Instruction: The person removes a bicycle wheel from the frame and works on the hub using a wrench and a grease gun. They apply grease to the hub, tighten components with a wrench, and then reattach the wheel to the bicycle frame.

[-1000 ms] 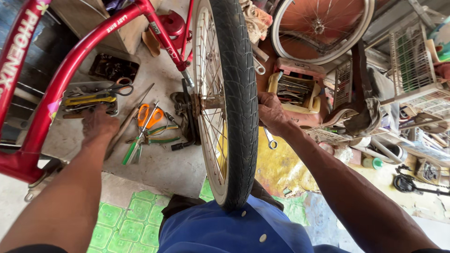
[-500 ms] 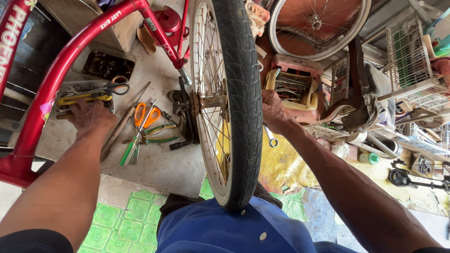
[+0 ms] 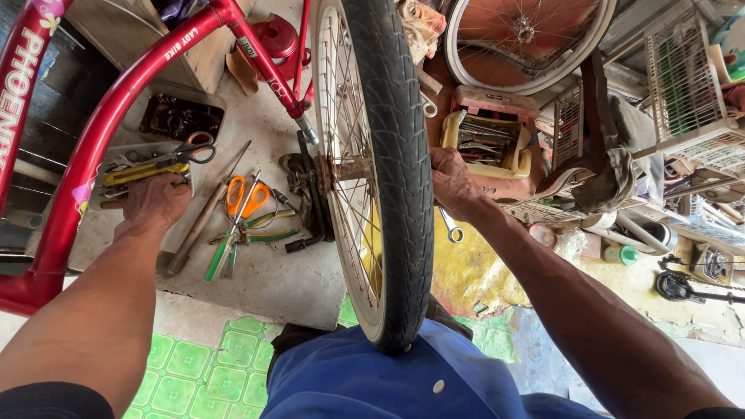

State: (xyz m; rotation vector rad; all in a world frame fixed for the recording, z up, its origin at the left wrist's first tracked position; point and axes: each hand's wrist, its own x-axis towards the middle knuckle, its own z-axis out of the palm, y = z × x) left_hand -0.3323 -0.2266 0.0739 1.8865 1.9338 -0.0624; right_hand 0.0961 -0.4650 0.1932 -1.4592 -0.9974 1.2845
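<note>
A red bicycle frame stands upside down with its black-tyred wheel upright in front of me, the rusty hub at mid-height. My left hand rests knuckles-up at the edge of a grey tool tray holding a yellow utility knife and black-handled scissors; its fingers are hidden. My right hand is on the far side of the tyre at hub height, closed on a spanner whose ring end sticks out below it.
On the concrete lie orange-handled scissors, green-handled pliers and a wooden-handled tool. A yellow tool box, a spare wheel and a wire basket crowd the right. A green tiled mat lies near me.
My left hand has slid left from the loose tools on the floor to the tool tray. My right hand has stayed by the hub.
</note>
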